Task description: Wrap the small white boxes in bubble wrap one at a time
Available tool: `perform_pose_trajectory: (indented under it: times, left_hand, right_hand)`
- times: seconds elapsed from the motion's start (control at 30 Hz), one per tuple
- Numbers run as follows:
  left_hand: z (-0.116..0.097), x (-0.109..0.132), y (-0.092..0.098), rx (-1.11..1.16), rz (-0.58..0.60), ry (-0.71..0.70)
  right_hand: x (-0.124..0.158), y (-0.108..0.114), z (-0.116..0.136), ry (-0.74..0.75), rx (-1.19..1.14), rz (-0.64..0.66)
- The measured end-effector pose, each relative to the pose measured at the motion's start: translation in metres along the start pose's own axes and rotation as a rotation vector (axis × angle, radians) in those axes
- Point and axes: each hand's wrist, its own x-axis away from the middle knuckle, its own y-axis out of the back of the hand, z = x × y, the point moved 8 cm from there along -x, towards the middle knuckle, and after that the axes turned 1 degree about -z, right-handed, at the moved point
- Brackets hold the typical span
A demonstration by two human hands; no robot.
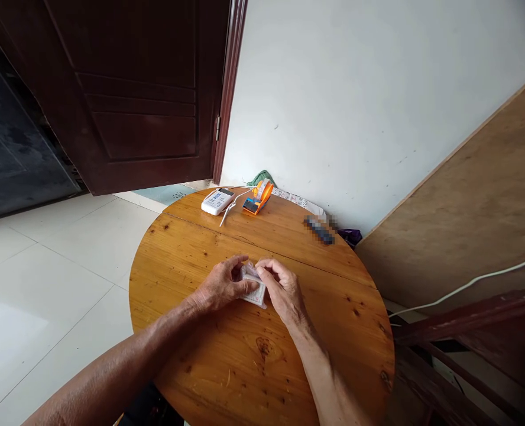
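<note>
Both hands [222,284] [285,290], narrow grip on packet [255,296]

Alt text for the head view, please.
Left hand grips a small packet in a clear plastic wrapper, whose edge the right hand pinches, over a round wooden table. Farther back on it are a white device and an orange-and-blue tape dispenser.

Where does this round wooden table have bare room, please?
Bare wood runs from left hand to left rim and right hand to right rim. The centre has a plastic-wrapped white packet; the far side is crowded: white plastic box, orange tape dispenser.
</note>
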Motion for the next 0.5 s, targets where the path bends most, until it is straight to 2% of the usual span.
perform_pose_trajectory:
  times: [0.07, 0.17, 0.4, 0.5]
  left_hand:
    - [-0.001, 0.001, 0.004, -0.141, -0.067, -0.012]
    - [-0.007, 0.001, 0.002, -0.251, -0.078, -0.035]
    - [-0.014, 0.0, 0.004, -0.483, -0.147, -0.05]
    - [-0.015, -0.002, 0.002, -0.526, -0.133, -0.057]
  right_hand:
    - [0.0, 0.0, 0.002, 0.02, 0.045, 0.029]
    - [0.001, 0.001, 0.002, 0.03, 0.089, 0.037]
    - [0.002, 0.0, -0.001, 0.014, 0.137, -0.07]
    - [0.0, 0.0, -0.003, -0.007, 0.105, -0.085]
